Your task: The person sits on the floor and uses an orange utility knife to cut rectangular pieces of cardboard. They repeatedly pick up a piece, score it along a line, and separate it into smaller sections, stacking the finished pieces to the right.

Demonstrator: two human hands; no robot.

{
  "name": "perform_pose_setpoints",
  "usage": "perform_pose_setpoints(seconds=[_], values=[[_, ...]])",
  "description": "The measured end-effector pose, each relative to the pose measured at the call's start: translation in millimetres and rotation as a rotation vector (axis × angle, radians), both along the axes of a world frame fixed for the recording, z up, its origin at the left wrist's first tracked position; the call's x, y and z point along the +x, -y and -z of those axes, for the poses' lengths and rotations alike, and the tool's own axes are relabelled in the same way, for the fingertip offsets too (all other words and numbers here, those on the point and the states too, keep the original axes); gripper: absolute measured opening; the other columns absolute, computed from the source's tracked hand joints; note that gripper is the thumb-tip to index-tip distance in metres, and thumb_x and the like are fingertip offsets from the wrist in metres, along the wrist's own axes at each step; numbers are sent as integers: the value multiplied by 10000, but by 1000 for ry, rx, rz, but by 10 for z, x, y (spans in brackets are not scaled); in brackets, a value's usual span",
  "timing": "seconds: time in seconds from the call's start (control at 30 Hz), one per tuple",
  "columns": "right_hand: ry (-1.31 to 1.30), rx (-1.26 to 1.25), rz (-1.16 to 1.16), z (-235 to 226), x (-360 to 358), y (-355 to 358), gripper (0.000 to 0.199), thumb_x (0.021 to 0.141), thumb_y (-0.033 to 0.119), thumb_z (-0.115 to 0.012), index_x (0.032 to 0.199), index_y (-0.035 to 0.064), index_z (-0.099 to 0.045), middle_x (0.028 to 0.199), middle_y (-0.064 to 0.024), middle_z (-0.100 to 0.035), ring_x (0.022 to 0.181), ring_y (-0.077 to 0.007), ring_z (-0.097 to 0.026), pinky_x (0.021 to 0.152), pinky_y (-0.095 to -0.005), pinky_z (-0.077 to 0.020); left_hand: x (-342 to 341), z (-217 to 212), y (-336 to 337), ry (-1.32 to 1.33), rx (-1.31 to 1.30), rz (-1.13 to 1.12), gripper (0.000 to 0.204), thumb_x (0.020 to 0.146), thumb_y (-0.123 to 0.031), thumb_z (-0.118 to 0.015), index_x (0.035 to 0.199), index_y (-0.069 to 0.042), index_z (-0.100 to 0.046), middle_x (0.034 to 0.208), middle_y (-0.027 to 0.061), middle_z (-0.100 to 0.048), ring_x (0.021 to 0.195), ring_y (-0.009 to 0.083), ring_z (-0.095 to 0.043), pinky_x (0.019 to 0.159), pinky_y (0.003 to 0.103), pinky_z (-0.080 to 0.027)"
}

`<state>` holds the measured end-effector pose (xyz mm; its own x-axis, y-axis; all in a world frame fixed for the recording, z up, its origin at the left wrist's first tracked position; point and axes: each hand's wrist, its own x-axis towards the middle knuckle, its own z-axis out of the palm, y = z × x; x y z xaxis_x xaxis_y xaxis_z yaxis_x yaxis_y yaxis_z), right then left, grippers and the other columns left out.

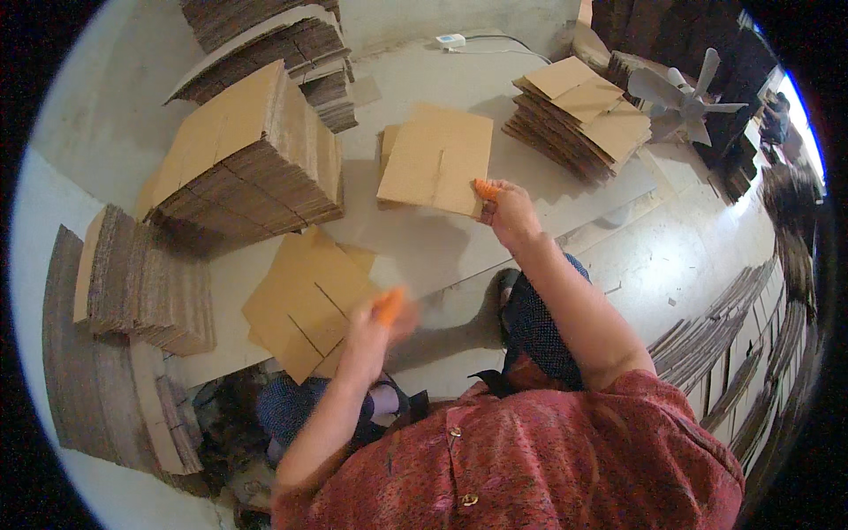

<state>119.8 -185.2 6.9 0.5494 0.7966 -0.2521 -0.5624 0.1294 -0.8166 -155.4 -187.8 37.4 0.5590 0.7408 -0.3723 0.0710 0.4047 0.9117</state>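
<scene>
My right hand (512,214), with an orange finger cover, pinches the near right corner of a brown cardboard sheet (439,159) that has one slit cut in it. Another cardboard piece (387,141) shows partly from beneath that sheet. Smeared by motion, my left hand (378,323) also wears orange on a finger; whether it holds anything cannot be made out. It is beside a few loose slotted cardboard sheets (305,296), which lie overlapping at the low work surface's near left edge.
A tall cardboard stack (256,159) stands at left, with more stacks (150,278) beside and behind it. A fanned pile (583,115) lies at the far right, near a grey fan (687,97). Cardboard strips (720,322) cover the floor at right. A white box (450,41) with a cable sits at the back.
</scene>
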Motion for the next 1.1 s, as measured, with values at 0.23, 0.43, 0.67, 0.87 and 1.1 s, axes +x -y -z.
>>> perform_pose_setpoints(seconds=[0.23, 0.43, 0.67, 0.87, 1.1], values=[[41, 25, -136, -34, -167, 19, 228, 839, 219, -564, 955, 24, -580, 887, -65, -606, 754, -187, -576, 645, -335, -475, 996, 0, -816, 387, -120, -199, 304, 854, -271, -571, 1071, -67, -507, 937, 58, -585, 840, 212, -578, 713, 340, -497], [63, 59, -55, -148, 2, 3, 281, 852, 238, -549, 1032, 22, -553, 920, -59, -606, 781, -192, -583, 670, -328, -475, 1129, 13, -817, 149, 38, -328, 308, 838, -247, -605, 1017, -6, -534, 918, 52, -566, 804, 132, -529, 693, 274, -445], [-383, 201, 253, -171, 139, -102, 248, 845, 205, -541, 1025, 35, -561, 983, -51, -602, 859, -199, -566, 781, -368, -449, 1131, 366, -1005, -74, 135, -395, 447, 826, -506, -526, 844, -60, -546, 684, 3, -543, 571, 98, -486, 480, 238, -376], [-333, 150, 224, -170, 463, -22, 194, 808, 158, -564, 966, 47, -582, 933, -55, -610, 862, -216, -561, 808, -357, -433, 1078, 92, -826, -111, 192, -183, 499, 829, -559, -482, 721, -72, -507, 570, -2, -483, 437, 90, -425, 378, 233, -323], [-221, 287, 272, 33, 738, 23, 168, 804, 171, -575, 931, 61, -578, 905, -42, -598, 874, -190, -544, 788, -340, -419, 855, -17, -938, -226, 128, -211, 497, 826, -559, -486, 674, -86, -478, 507, -5, -440, 388, 94, -394, 348, 232, -290]])
